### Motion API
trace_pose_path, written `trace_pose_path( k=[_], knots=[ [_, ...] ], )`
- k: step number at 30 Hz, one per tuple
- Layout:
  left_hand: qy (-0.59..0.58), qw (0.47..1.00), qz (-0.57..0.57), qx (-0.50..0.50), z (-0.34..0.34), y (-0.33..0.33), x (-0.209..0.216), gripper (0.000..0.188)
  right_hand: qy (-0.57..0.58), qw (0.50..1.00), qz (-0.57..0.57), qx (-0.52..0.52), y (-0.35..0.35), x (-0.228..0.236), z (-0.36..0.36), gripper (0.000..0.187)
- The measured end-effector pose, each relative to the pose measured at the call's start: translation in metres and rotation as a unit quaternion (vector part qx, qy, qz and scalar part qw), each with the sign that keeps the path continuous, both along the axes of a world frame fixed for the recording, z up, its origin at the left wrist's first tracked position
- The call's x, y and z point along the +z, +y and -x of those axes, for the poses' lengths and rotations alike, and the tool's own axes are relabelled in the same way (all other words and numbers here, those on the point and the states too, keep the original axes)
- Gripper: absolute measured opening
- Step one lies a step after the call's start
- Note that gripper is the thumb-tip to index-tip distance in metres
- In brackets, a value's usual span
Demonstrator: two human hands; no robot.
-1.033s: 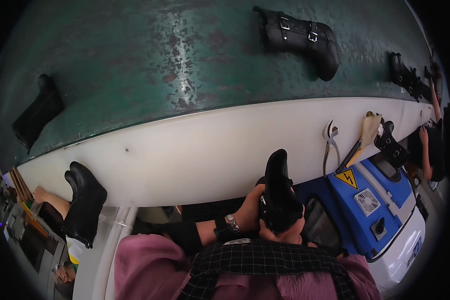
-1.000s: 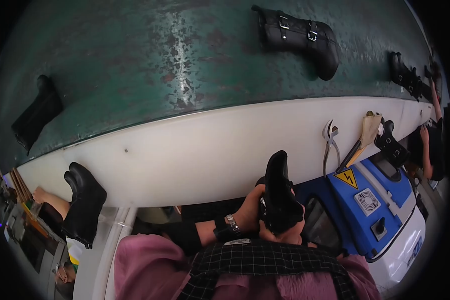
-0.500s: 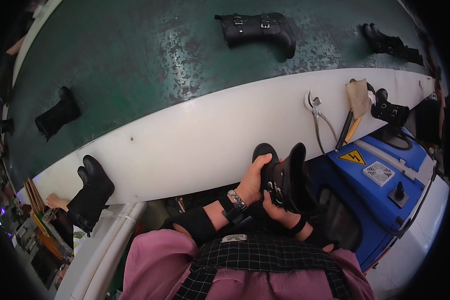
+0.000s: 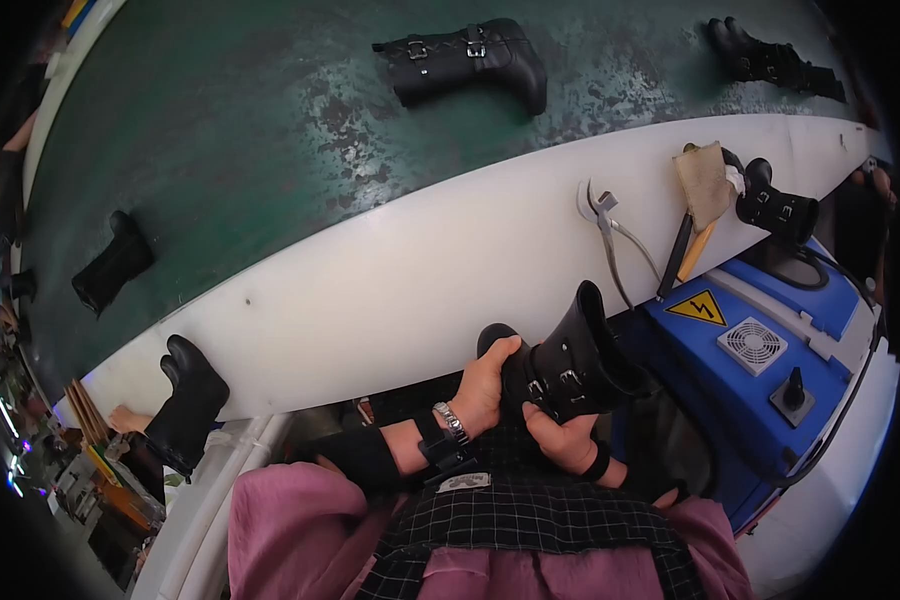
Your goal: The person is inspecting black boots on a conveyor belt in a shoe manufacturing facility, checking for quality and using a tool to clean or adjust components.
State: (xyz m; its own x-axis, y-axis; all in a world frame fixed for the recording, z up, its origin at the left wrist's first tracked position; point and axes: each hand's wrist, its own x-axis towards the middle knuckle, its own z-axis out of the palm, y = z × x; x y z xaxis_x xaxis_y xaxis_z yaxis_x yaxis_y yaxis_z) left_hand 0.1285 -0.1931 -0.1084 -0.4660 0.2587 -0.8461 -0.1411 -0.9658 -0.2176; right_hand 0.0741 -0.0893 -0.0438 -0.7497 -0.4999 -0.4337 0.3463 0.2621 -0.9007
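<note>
A black buckled boot [image 4: 570,365] is held between both hands, just off the near edge of the white work ledge [image 4: 390,290]. My left hand [image 4: 485,385], with a metal watch at its wrist, is closed around the toe end. My right hand [image 4: 562,440] grips the shaft from below, its thumb near the buckles. The boot's open top faces right and its toe points left. Lying on the ledge beyond it are pincers [image 4: 610,230] with metal handles, jaws away from me.
A green belt surface [image 4: 240,130] past the ledge carries several black boots, one [image 4: 475,62] near the middle. To the right stands a blue machine [image 4: 720,350] with a knob. A brush-like tool [image 4: 702,185] lies by another boot [image 4: 775,205]. Another person's hand [image 4: 128,420] shows at left.
Both hands have turned the boot so its buckled side shows more, and shifted it slightly left. The boot on the green belt's middle appears farther left as the view shifted.
</note>
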Motion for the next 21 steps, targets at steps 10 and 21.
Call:
trace_pose_path(
  k=[10, 21],
  knots=[
    [0.003, 1.000, 0.023, 0.018, 0.013, -0.013, -0.004, 0.036, -0.021, 0.996, -0.030, 0.087, -0.006, -0.006, 0.025, 0.042],
    [0.143, 0.960, 0.232, 0.065, 0.009, -0.009, -0.009, 0.030, 0.219, 0.968, -0.031, 0.117, -0.028, -0.011, 0.008, 0.069]
  ],
)
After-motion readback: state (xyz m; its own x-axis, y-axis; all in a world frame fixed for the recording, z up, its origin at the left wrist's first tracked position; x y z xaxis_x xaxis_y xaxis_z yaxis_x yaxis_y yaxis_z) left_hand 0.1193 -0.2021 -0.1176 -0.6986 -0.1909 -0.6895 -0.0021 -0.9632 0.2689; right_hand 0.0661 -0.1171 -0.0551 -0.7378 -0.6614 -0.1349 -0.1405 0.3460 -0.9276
